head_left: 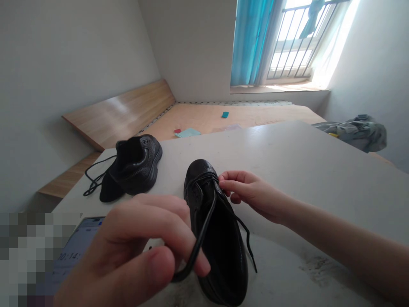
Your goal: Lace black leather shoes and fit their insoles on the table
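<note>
Black lace [208,220] held in my left grip [137,243], shoe [223,251] beside it; right grip [244,187] narrow at shoe's edge, hold unclear.

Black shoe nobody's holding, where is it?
In the head view, the black shoe is on the white table, at the left, past the left hand and left of the other shoe.

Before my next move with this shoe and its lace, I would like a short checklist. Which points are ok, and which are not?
1. Near shoe rests with opening upward: ok.
2. Left hand has the black lace: ok.
3. Right hand is at the shoe's side: ok.
4. Right hand's exact grip: cannot tell.
5. Lace tied: not ok; a loose end lies beside the shoe.
6. Other shoe kept apart: ok.
</note>
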The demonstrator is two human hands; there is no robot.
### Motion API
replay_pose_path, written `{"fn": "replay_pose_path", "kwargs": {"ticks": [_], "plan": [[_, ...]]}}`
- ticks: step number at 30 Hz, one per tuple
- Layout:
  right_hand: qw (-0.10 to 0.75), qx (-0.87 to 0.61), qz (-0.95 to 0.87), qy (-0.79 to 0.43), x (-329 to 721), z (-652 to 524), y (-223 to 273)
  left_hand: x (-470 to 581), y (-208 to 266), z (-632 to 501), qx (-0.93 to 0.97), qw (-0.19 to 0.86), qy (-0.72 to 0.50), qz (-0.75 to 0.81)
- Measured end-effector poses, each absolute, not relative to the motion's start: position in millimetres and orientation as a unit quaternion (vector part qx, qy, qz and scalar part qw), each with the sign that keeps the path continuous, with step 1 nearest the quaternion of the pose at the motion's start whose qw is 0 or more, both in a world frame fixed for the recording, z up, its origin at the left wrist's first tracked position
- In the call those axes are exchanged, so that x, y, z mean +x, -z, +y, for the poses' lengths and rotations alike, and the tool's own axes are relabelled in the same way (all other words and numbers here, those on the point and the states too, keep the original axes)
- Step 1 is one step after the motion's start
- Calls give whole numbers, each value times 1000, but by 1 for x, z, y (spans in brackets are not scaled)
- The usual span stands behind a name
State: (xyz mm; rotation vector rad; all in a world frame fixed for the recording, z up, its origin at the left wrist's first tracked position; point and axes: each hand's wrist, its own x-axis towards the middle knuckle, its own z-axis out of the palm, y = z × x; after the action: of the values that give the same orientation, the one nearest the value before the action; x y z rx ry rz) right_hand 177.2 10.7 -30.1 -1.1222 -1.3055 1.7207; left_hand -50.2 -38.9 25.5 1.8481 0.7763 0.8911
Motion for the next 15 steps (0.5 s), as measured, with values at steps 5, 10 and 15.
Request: {"fn": "replay_pose_path", "kwargs": {"ticks": [5, 10, 15], "plan": [[372, -456, -572, -571, 171, 9, 28, -39, -16, -19, 858, 199, -280, 381], [334, -459, -571, -594, 176, 10, 23, -30, 3, -3, 843, 77, -248, 472], [263, -452, -676, -519, 180, 18, 20, -29, 9, -2, 823, 159, -232, 493]]}}
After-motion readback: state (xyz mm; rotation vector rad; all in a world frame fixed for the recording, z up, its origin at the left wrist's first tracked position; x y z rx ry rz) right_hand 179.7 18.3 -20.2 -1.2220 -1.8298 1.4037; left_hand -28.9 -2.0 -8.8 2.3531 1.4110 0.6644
